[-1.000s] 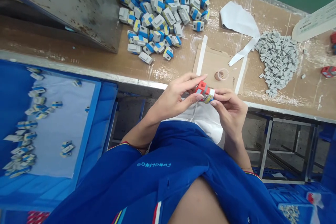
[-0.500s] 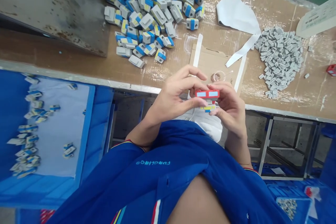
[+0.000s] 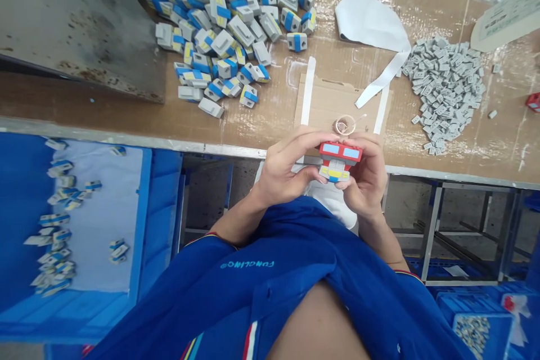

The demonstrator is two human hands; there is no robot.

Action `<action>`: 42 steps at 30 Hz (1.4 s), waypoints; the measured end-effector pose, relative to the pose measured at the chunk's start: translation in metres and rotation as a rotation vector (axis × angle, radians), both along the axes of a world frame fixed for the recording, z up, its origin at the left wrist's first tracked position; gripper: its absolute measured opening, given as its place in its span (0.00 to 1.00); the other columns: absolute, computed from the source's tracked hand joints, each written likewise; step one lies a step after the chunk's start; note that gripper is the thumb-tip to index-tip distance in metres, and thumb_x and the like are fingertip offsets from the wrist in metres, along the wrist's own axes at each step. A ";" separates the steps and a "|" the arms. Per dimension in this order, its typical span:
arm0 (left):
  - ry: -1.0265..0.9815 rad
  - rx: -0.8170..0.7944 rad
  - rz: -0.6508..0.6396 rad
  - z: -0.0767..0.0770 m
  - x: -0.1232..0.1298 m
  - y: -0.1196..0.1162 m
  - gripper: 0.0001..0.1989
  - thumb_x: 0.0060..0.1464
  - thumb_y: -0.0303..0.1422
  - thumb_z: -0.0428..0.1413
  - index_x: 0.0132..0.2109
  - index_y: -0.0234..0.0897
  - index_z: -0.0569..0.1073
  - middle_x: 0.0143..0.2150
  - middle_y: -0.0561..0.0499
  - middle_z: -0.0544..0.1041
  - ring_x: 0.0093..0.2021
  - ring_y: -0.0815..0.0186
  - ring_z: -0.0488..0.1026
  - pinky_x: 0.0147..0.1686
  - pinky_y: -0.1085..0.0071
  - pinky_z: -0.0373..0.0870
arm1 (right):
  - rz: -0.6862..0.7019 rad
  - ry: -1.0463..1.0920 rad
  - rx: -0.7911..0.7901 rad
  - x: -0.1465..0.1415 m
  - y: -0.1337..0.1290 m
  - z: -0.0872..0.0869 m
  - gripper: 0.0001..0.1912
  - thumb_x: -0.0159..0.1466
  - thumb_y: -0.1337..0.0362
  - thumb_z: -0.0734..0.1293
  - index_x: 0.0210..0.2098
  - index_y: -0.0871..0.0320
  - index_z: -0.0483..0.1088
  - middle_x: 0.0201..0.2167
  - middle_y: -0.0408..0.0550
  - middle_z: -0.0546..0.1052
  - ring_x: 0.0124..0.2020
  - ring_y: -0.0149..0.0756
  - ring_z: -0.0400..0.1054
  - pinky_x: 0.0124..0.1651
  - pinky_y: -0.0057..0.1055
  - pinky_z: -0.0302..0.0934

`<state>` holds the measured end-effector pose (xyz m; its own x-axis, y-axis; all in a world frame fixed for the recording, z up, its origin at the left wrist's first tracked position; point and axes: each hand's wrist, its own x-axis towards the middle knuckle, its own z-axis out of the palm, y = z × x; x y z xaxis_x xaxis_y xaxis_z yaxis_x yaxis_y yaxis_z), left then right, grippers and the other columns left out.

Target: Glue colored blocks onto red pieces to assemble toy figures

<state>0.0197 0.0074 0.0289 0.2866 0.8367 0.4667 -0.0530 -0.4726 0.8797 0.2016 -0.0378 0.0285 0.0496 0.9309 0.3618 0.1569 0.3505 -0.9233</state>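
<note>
Between both hands, just off the bench's front edge, is a small plastic toy piece (image 3: 340,151): a red top with two pale window-like panels, joined to a grey, yellow and blue lower part. My left hand (image 3: 289,166) grips its left side, thumb low and fingers along the top. My right hand (image 3: 366,171) closes on the right side, its thumb at the lower corner. Some fingertips are hidden behind the piece. Just beyond the hands, a small ring (image 3: 345,125), like a tape roll, lies on a cardboard sheet (image 3: 324,102).
Many grey, blue and yellow blocks (image 3: 228,42) are heaped at the back left beside a stained metal box (image 3: 76,22). Small grey parts (image 3: 447,84) form a pile on the right. White cloth (image 3: 371,19) lies between them. A blue crate (image 3: 141,225) with more blocks stands at lower left.
The toy piece has tilted so more of its grey and yellow lower front shows. My left hand's fingers have closed in along its top, and both thumbs stay at the bottom.
</note>
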 end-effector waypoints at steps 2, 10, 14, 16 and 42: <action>0.002 0.010 0.008 0.003 -0.002 -0.001 0.23 0.69 0.49 0.64 0.66 0.48 0.81 0.56 0.45 0.87 0.54 0.55 0.84 0.56 0.58 0.84 | -0.020 -0.009 -0.001 -0.001 -0.002 -0.001 0.30 0.69 0.35 0.72 0.64 0.38 0.74 0.52 0.49 0.75 0.51 0.48 0.76 0.57 0.48 0.78; -0.005 0.077 0.070 -0.008 -0.012 0.008 0.27 0.65 0.58 0.64 0.63 0.50 0.82 0.51 0.46 0.87 0.49 0.55 0.84 0.52 0.57 0.83 | -0.051 -0.098 0.026 -0.009 0.004 0.000 0.33 0.65 0.31 0.73 0.61 0.40 0.75 0.51 0.51 0.76 0.57 0.55 0.74 0.66 0.59 0.73; 0.032 0.093 0.142 -0.013 -0.014 0.006 0.27 0.68 0.60 0.59 0.63 0.52 0.81 0.49 0.47 0.85 0.48 0.56 0.83 0.50 0.56 0.82 | -0.085 -0.148 0.075 -0.016 0.007 0.004 0.32 0.66 0.30 0.71 0.60 0.42 0.76 0.50 0.52 0.78 0.54 0.55 0.75 0.64 0.60 0.74; 0.015 0.103 0.132 -0.013 -0.015 0.006 0.26 0.68 0.59 0.60 0.63 0.53 0.81 0.50 0.48 0.85 0.49 0.56 0.82 0.49 0.56 0.82 | -0.086 -0.156 0.075 -0.017 0.007 0.006 0.32 0.66 0.30 0.71 0.59 0.43 0.77 0.50 0.53 0.79 0.54 0.55 0.76 0.64 0.60 0.74; -0.223 -0.265 -0.035 -0.019 -0.017 0.013 0.30 0.60 0.62 0.66 0.55 0.45 0.83 0.44 0.47 0.82 0.42 0.61 0.81 0.40 0.65 0.81 | 0.072 -0.278 0.221 -0.007 0.014 0.019 0.34 0.75 0.46 0.71 0.76 0.46 0.65 0.61 0.54 0.81 0.60 0.50 0.78 0.65 0.53 0.79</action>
